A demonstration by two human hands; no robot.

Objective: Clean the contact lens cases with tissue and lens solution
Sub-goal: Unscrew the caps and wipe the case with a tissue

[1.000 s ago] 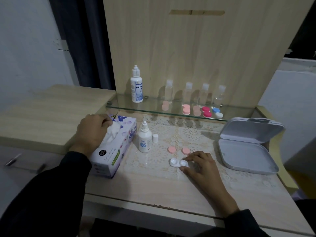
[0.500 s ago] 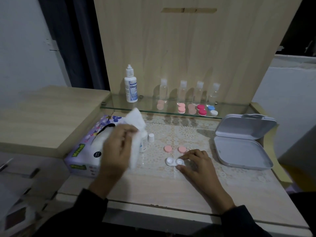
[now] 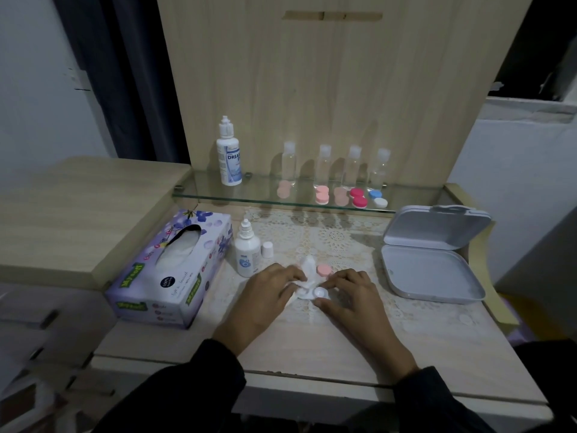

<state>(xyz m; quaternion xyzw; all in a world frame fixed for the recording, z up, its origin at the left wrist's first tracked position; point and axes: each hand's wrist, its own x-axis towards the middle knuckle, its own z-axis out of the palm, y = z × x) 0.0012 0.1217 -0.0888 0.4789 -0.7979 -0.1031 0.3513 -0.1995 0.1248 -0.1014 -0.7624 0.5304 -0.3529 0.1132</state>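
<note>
While our two hands meet at the centre of the counter [image 3: 312, 348], the white contact lens case [image 3: 320, 292] lies flat between them, its long axis running left to right across the frame, so each hand has one end. Our left hand [image 3: 271, 295] pinches a crumpled tissue [image 3: 307, 271] and presses it onto the case's left well, which the wad hides. Our right hand [image 3: 352, 296], fingers curled, pins the right end to the lace-patterned surface and leaves the right well bare. We judge that the wiping turns on this: the exposed well lies just right of the tissue hand, so a short slide along the axis should reach it. The case looks like smooth, glossy hard plastic with shallow round cups; the tissue is thin, soft and creased. A round pink cap [image 3: 324, 270] sits just behind the case, beside the tissue. Left of centre stand the uncapped solution bottle [image 3: 247, 253], its small white cap [image 3: 267, 249] and the floral tissue box [image 3: 175, 267].
</note>
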